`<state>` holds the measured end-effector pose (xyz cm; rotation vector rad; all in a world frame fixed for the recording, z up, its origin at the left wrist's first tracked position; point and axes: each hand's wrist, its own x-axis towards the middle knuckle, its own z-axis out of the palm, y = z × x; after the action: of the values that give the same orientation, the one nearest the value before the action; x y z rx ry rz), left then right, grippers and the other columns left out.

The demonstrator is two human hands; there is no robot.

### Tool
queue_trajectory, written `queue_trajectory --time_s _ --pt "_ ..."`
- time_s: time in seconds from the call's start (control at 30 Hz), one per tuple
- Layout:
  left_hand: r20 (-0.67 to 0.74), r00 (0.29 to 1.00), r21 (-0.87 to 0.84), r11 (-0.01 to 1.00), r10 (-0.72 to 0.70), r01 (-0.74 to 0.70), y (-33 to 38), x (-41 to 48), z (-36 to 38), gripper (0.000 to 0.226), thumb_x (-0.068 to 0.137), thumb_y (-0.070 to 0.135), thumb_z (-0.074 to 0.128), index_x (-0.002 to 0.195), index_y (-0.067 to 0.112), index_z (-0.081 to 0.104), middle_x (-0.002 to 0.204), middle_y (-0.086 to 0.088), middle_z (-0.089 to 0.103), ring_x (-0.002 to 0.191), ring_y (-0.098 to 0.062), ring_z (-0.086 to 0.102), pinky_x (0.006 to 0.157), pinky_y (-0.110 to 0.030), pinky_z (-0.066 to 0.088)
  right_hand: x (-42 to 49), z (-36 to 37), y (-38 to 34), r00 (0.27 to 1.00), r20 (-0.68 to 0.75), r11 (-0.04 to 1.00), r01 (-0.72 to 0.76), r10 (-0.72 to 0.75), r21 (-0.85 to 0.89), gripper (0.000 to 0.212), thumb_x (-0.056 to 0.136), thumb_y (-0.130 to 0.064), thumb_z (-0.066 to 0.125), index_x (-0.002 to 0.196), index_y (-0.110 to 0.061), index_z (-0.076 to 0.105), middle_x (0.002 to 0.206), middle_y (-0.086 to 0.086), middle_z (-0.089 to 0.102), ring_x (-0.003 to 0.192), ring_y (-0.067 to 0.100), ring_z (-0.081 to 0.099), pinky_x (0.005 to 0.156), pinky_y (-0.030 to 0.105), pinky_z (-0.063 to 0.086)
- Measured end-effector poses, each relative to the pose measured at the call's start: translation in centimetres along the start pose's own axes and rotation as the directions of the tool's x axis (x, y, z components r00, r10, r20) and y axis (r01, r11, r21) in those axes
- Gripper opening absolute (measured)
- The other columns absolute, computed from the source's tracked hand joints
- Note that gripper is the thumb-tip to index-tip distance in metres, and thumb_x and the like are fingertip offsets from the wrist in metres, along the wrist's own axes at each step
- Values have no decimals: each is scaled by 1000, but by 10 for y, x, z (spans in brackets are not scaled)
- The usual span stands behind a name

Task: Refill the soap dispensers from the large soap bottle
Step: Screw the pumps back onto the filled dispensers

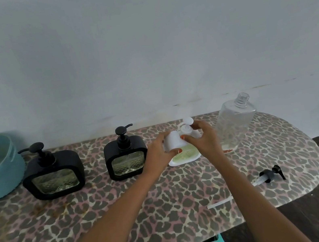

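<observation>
Left of soap bottle (pixel 175 139): two dispensers (pixel 53 174), (pixel 126 157); right: one clear bottle (pixel 235 122), one pump (pixel 270 175) near table (pixel 285 141) edge. Left hand (pixel 159 148), right hand (pixel 202 136) clasp soap bottle.

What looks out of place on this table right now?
The clear bottle stands open with no pump; a black pump lies loose on the table near its right edge. A small reddish smear shows by the bottle's base.

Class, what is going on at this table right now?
A person grips a large white soap bottle with a green label in both hands, left hand on its body, right hand near its cap. A clear plastic bottle stands open beside it, a black pump lying on the leopard-print table. Two black square dispensers stand capped.
</observation>
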<state>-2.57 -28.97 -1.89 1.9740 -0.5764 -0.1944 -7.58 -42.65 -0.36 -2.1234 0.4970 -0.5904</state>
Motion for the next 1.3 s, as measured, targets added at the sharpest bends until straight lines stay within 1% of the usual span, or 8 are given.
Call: queue_trajectory --time_s 0.2,0.3,0.4,0.63,0.8,1.03,1.13,1.3 --pt "-1 1000 -3 1000 5 -5 -2 0 0 61 74 18 73 127 10 45 128 -8 54 117 -20 50 86 -19 37 1 14 -3 999 -26 997 -30 29 -72 59 71 -29 77 119 -7 52 112 3 50 108 21 49 98 41 40" --pt "3 1000 -4 1000 3 -3 -2 1 -1 61 74 19 73 128 10 45 128 -8 54 118 -21 50 87 -21 37 0 6 1 997 75 1000 -8 7 24 57 78 -22 71 129 -17 47 128 2 52 120 20 45 102 41 37" --pt "0 1000 2 1000 11 -11 -3 1 -1 59 74 19 73 127 10 46 128 -9 54 118 -21 50 86 -21 36 -2 -2 4 990 136 995 -34 22 92 50 81 -10 62 129 -21 50 126 0 57 116 19 52 100 44 42" --pt "4 1000 -8 1000 14 -14 -1 0 1 59 74 17 73 126 10 46 127 -9 54 117 -21 50 87 -22 36 -1 6 -1 997 -6 997 -77 78 31 46 75 -19 74 116 -7 58 113 7 56 102 19 52 85 25 37" --pt "5 1000 -11 1000 9 -9 -2 1 -1 61 74 17 73 127 10 46 128 -9 54 118 -21 50 88 -21 37 -1 17 -2 997 -6 994 -82 82 -66 56 73 -34 74 119 -11 53 121 5 50 114 24 48 101 48 36" --pt "4 1000 -15 1000 5 -5 -3 2 0 61 74 18 73 128 10 45 130 -9 53 120 -22 49 89 -23 36 -6 -7 0 981 187 986 -76 47 151 39 85 -7 58 124 -12 56 120 0 60 112 15 53 102 42 41" --pt "4 1000 -18 1000 2 -2 -3 2 1 61 74 17 73 128 10 45 130 -9 52 120 -21 48 89 -23 35 -3 -3 2 990 127 991 -77 63 112 40 82 -9 65 121 -10 56 121 5 60 111 16 53 95 31 41" --pt "-3 1000 -39 999 4 -4 -2 0 1 59 74 15 73 126 9 46 128 -9 54 118 -21 50 87 -20 36 4 13 -4 994 -19 994 -107 107 -29 47 71 -23 77 111 -8 55 109 7 57 103 25 54 95 45 40"
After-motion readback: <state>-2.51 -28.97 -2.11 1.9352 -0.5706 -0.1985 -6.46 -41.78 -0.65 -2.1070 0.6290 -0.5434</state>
